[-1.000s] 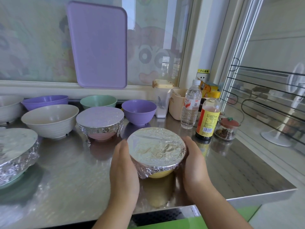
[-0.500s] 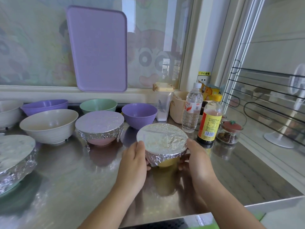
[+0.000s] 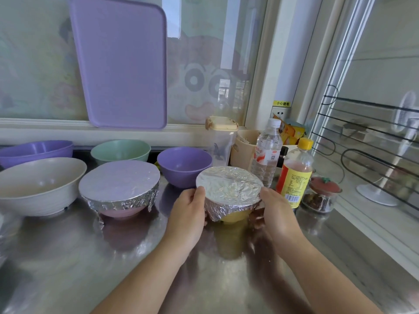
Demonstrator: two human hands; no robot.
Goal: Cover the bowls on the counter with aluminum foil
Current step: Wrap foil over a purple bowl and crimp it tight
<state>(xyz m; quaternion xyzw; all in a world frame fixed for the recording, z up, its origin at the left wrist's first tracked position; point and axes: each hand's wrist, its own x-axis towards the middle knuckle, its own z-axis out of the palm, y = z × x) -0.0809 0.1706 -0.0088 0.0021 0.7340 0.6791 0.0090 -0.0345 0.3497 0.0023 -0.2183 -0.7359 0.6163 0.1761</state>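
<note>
**Visitor:** How far along are you with the bowls?

**Me:** The head camera is the only view I have, so going by that: my left hand point(image 3: 188, 214) and my right hand point(image 3: 275, 214) are both cupped round the sides of the yellow bowl point(image 3: 234, 216), holding it between them. Its foil cover point(image 3: 229, 185) is over the rim, with the edges crimped down the sides. It sits on the steel counter point(image 3: 68, 257), just in front of the water bottle point(image 3: 267, 152) and the yellow-capped bottle point(image 3: 294, 175).

**Visitor:** So that one's finished?

**Me:** I'd say so, though one corner of foil hangs loose at the front left. The pink bowl point(image 3: 120, 210) to my left is also covered, with a loose tail of foil trailing down to the counter.

**Visitor:** And what's left?

**Me:** Four stand open: the white bowl point(image 3: 40, 184), the purple bowl point(image 3: 184, 165) behind my hands, the green bowl point(image 3: 121, 150), and another purple bowl at the far left point(image 3: 36, 150). So I judge I'm under halfway. I can't see a foil roll anywhere from here.
</note>
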